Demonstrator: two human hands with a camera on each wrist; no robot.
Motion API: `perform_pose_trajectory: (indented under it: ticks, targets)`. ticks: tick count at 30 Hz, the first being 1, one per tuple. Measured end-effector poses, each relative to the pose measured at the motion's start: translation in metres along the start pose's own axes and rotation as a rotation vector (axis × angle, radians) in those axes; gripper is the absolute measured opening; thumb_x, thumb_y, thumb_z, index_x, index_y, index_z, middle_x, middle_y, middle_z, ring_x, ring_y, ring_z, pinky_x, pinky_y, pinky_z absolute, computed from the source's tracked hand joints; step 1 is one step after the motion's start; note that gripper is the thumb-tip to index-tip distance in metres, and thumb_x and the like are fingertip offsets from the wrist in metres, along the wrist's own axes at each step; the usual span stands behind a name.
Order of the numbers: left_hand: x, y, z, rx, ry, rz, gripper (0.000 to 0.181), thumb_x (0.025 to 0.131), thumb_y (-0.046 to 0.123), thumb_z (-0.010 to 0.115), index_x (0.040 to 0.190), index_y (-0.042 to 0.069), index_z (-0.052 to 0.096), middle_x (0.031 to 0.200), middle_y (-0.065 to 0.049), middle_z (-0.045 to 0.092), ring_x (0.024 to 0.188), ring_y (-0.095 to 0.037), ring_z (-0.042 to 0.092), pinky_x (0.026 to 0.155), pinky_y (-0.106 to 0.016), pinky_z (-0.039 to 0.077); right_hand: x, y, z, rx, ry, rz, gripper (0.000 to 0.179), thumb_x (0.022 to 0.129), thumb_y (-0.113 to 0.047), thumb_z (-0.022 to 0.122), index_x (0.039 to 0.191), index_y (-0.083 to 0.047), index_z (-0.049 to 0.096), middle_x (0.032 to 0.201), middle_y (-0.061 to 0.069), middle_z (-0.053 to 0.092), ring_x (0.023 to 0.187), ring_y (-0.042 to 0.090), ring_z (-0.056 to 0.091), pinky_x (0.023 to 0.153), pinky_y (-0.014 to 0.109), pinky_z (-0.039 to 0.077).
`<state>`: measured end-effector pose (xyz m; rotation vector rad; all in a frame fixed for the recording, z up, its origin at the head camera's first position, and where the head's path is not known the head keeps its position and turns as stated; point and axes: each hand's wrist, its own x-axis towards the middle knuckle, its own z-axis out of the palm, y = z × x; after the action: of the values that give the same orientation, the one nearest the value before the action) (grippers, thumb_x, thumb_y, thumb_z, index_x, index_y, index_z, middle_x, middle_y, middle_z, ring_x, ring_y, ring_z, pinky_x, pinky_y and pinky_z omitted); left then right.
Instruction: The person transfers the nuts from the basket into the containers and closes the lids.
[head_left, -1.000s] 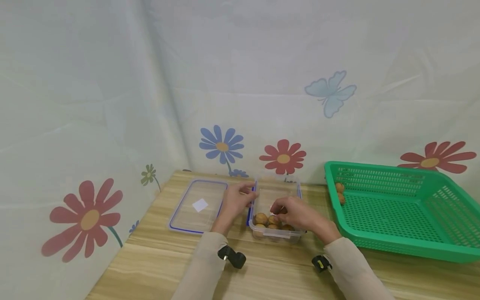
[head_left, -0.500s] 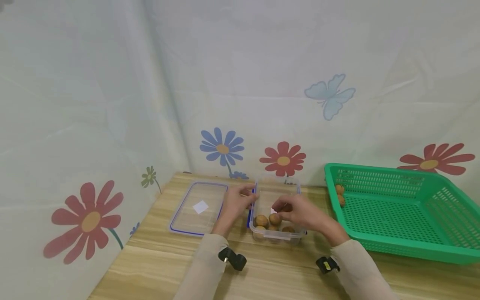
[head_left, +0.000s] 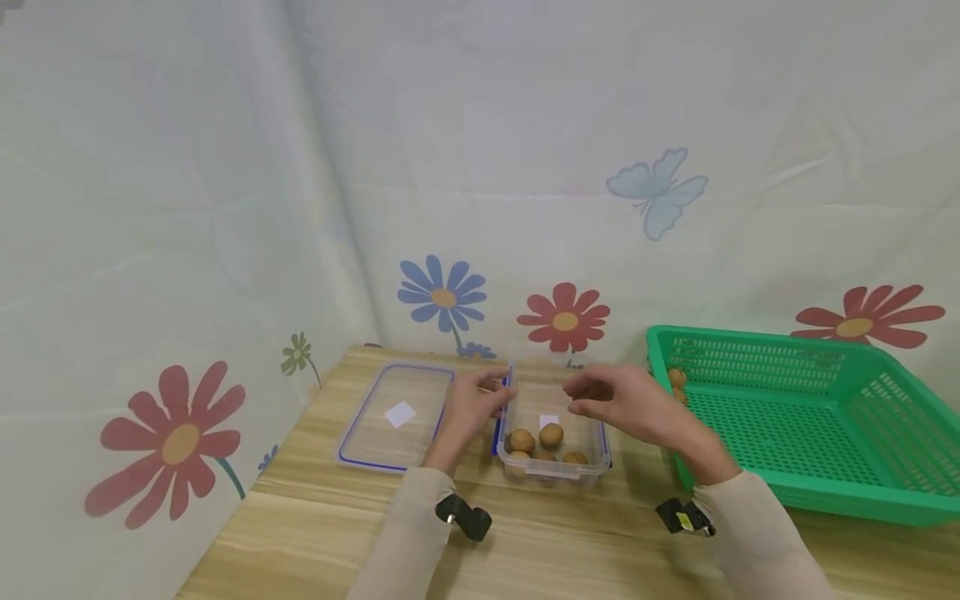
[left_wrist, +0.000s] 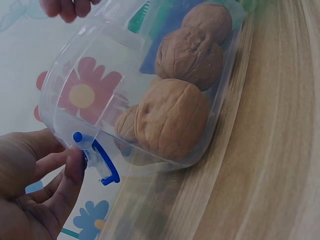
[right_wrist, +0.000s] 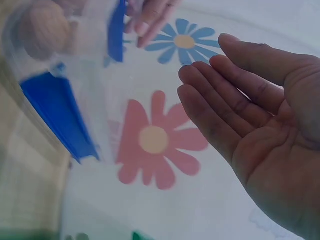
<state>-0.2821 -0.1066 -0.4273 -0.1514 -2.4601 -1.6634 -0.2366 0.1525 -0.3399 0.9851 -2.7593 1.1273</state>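
A clear plastic box (head_left: 553, 468) with blue latches stands on the table, with several walnuts (head_left: 551, 435) in its near part. At the box's left side, my left hand (head_left: 471, 404) holds the edge with thumb and fingers by a blue latch (left_wrist: 107, 162). Larger walnuts (left_wrist: 172, 119) show through the box wall in the left wrist view. Above the box's right side hangs my right hand (head_left: 626, 404), holding nothing. Its fingers are relaxed and apart from the thumb, as the right wrist view of the hand (right_wrist: 260, 110) shows.
A clear lid (head_left: 393, 450) with a blue seal lies left of the box, and a white paper square shows on it. To the right, a green basket (head_left: 780, 433) has walnuts (head_left: 677, 379) by its left wall. Behind hangs a flowered curtain (head_left: 480, 167).
My right hand has let go of a walnut in the box and risen up and to the right. The left hand stays at the box's edge.
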Motion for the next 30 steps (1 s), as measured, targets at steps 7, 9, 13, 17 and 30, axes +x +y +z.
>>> perform_pose_trajectory:
  ticks: [7,9,13,17,30]
  targets:
    - [0.000,0.002,-0.003,-0.009,0.001,0.018,0.036,0.093,0.007,0.081,0.127,-0.002,0.074,0.099,-0.016,0.076,0.066,-0.020,0.072,0.063,-0.035,0.065,-0.007,-0.007,-0.031,-0.035,0.030,0.020,0.023,0.099,-0.012,0.077,0.121,-0.004,0.075,0.113,0.006,0.076,0.103,0.024,0.074,0.089,0.043,0.064]
    - [0.000,0.002,-0.003,-0.010,0.000,0.018,0.036,0.093,0.007,0.081,0.127,-0.002,0.074,0.100,-0.016,0.076,0.066,-0.020,0.072,0.063,-0.034,0.065,-0.009,-0.007,-0.039,-0.051,0.039,0.034,0.024,0.099,-0.014,0.078,0.122,-0.005,0.074,0.114,0.006,0.076,0.104,0.024,0.073,0.090,0.044,0.063]
    - [0.000,0.002,-0.002,-0.013,0.001,0.014,0.035,0.093,0.008,0.081,0.127,-0.002,0.075,0.100,-0.017,0.076,0.067,-0.020,0.073,0.063,-0.032,0.065,-0.012,-0.004,-0.055,-0.072,0.049,0.069,0.027,0.101,-0.018,0.077,0.124,-0.006,0.074,0.117,0.006,0.075,0.106,0.025,0.072,0.088,0.044,0.063]
    - [0.000,0.001,-0.002,-0.016,0.002,0.009,0.035,0.094,0.007,0.081,0.127,-0.002,0.075,0.101,-0.017,0.076,0.068,-0.020,0.073,0.063,-0.032,0.065,-0.015,0.002,-0.068,-0.093,0.059,0.095,0.029,0.101,-0.022,0.076,0.126,-0.007,0.073,0.118,0.006,0.076,0.105,0.024,0.072,0.089,0.046,0.061]
    - [0.000,-0.001,0.000,-0.023,0.004,-0.008,0.035,0.093,0.008,0.082,0.127,0.001,0.076,0.101,-0.016,0.075,0.068,-0.018,0.072,0.064,-0.032,0.065,-0.018,0.036,-0.101,-0.110,0.079,0.101,0.032,0.104,-0.024,0.073,0.129,-0.005,0.072,0.122,0.010,0.075,0.114,0.032,0.070,0.098,0.058,0.056]
